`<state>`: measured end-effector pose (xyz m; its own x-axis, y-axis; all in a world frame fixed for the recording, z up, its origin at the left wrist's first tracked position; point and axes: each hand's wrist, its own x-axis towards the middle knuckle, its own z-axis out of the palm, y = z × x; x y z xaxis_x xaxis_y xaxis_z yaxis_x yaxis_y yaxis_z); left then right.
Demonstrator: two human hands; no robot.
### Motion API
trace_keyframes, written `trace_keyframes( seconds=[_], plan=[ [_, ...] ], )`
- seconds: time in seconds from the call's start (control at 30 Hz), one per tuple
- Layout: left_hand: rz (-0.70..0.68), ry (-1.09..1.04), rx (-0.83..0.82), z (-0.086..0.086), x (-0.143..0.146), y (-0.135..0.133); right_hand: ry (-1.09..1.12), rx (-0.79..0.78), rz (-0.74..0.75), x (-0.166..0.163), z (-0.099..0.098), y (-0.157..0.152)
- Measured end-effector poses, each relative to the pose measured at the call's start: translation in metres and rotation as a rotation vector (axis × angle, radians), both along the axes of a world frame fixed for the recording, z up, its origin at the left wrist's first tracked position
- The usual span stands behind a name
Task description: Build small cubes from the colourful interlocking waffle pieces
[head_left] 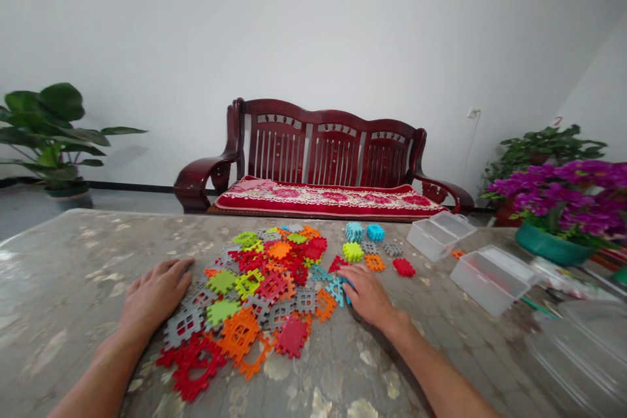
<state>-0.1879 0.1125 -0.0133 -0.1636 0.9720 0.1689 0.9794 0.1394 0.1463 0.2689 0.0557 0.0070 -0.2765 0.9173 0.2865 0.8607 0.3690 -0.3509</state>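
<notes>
A spread pile of flat plastic interlocking tiles point(259, 287) in red, orange, grey, green and teal lies on the marbled table point(73, 274). My left hand point(155, 294) rests flat on the table at the pile's left edge, fingers stretched out, touching grey tiles. My right hand point(365, 294) lies at the pile's right edge with its fingers curled onto a teal tile point(337, 289). Beyond it sit small sorted stacks: teal point(354, 232), blue point(375, 232), lime green point(353, 251), orange point(375, 262), grey point(392, 249) and red point(403, 267).
Two clear plastic boxes point(438, 235) point(492, 277) stand at the right, with a clear lid point(582, 346) nearer me. A teal pot of purple flowers point(563, 209) sits at the table's far right. Behind the table are a dark wooden bench point(323, 163) and potted plants point(49, 137).
</notes>
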Motion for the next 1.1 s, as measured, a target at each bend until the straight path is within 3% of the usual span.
trace_keyframes(
  seconds=[0.2,0.37,0.63,0.8,1.0,1.1],
  plan=[
    [-0.016,0.003,-0.024,0.006,0.005,-0.005,0.080,-0.030,-0.122,-0.003,0.001,-0.007],
    [-0.012,0.007,-0.018,0.005,0.005,-0.005,0.024,-0.093,-0.102,0.000,0.005,-0.015],
    [-0.003,0.011,-0.004,0.005,0.005,-0.005,-0.034,-0.040,-0.211,0.005,-0.009,-0.012],
    [-0.016,0.001,-0.001,0.004,0.004,-0.004,-0.098,-0.029,-0.267,0.002,-0.008,-0.013],
    [-0.017,-0.001,-0.005,0.005,0.005,-0.005,0.121,-0.050,-0.339,-0.010,0.002,-0.002],
    [-0.016,-0.004,-0.002,0.005,0.005,-0.005,0.209,-0.043,-0.288,-0.021,0.005,0.002]
  ],
)
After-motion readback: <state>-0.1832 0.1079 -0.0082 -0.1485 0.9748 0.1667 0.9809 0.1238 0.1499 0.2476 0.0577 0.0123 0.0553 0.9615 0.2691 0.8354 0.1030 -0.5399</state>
